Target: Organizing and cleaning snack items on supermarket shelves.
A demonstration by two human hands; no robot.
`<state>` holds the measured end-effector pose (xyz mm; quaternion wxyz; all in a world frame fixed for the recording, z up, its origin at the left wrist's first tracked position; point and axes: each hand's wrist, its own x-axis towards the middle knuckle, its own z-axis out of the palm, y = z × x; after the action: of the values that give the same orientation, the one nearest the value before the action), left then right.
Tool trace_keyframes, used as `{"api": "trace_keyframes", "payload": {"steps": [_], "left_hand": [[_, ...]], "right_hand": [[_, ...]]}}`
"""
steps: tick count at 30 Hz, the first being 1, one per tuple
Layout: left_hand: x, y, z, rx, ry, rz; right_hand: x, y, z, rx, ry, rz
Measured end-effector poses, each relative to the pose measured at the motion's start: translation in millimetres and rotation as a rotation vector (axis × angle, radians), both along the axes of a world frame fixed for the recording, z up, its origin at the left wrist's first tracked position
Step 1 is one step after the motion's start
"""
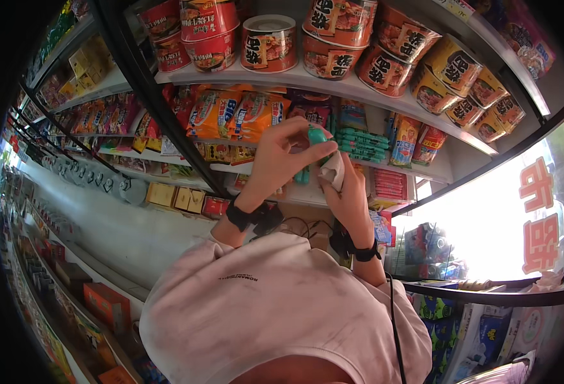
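two black wristbands (237,217) are worn. before the lower shelf (434,170), one green pack (317,136) is pinched by the left hand's (285,157) thumb and fingers, wrist bent; by the raised right hand (348,197), one crumpled white item (333,171) is grasped, fingers partly hidden. beyond, stacked green packs (362,144) and at least two orange bags (212,112) are seen, partly blocked by one dark post (131,61) leftward; noodle tubs (269,48) are shelved above.

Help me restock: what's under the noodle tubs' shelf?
Orange bags and green packets show below; the left hand and right hand hide whatever lies directly behind them.
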<state>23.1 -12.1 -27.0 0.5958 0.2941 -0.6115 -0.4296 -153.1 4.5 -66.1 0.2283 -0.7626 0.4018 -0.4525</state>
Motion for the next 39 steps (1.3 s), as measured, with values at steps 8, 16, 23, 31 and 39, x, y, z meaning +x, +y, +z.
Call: {"api": "trace_keyframes", "payload": {"steps": [8,16,23,31,39], "left_hand": [[7,-11,-4,0.220,0.185,0.088],[23,-37,-28,0.254,0.353,-0.400],[27,-32,-28,0.201,0.101,-0.063],[10,-28,-66,0.018,-0.194,-0.054],[21,-18,-94,0.478,-0.170,-0.658]], "right_hand": [[10,9,14,0.322,-0.093,0.030],[4,16,3,1.455,-1.060,0.816],[27,6,-13,0.586,-0.234,-0.021],[43,3,-30,0.584,-0.359,-0.116],[38,-2,-33,0.284,-1.128,-0.135]]}}
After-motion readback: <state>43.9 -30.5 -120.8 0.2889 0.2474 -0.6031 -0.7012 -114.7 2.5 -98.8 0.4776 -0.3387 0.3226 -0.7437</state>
